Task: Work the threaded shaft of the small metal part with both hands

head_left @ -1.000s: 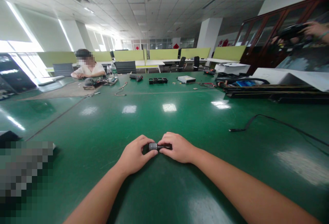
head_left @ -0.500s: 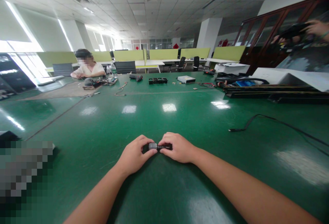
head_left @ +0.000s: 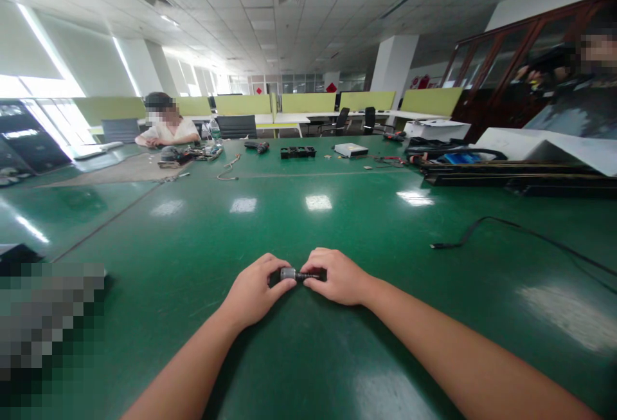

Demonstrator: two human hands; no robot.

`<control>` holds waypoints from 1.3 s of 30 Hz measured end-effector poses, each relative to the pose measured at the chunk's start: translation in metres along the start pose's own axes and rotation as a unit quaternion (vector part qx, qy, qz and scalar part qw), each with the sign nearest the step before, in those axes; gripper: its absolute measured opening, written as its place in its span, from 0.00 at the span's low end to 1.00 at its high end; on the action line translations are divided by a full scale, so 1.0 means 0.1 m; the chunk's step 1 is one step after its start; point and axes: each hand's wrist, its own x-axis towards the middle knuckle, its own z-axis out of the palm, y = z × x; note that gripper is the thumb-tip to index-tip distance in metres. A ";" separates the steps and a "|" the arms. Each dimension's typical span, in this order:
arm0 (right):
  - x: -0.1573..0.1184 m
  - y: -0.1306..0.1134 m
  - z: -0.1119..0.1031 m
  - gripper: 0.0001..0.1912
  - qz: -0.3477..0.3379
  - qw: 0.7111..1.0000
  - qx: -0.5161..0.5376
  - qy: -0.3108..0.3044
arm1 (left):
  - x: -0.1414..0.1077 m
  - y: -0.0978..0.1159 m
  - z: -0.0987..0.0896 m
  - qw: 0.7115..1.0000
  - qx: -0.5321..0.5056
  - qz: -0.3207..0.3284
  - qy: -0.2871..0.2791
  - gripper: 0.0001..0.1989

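Observation:
Low in the middle of the view, a small silver and black cylindrical part [head_left: 288, 274] lies between my hands, just over the green table [head_left: 270, 220]. My left hand [head_left: 255, 288] grips its wider silver end between thumb and fingers. Around the thin dark shaft on the other side, my right hand [head_left: 335, 276] is closed, with thumb and fingertips pinching it. The shaft's far end is partly hidden by my right hand.
A black cable [head_left: 482, 219] lies to the right. Farther back are a power drill [head_left: 256, 146], a black part [head_left: 297, 152], a silver box [head_left: 351, 150] and long dark rails [head_left: 482, 175]. A person [head_left: 168, 127] sits at the far left; another stands at right.
The view has shifted very slightly. Both hands keep their grip on the part. At the far right, the standing person has shifted, and the head now shows more.

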 end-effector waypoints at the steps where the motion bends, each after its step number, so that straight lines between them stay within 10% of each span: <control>1: 0.00 0.00 0.00 0.06 0.001 1.000 0.000 -0.001 | 0.00 0.00 0.00 1.000 0.001 0.000 0.001 0.12; 39: -0.03 0.09 -0.03 0.02 0.036 0.999 -0.003 0.012 | 0.00 -0.03 0.01 1.000 0.000 -0.004 0.011 0.11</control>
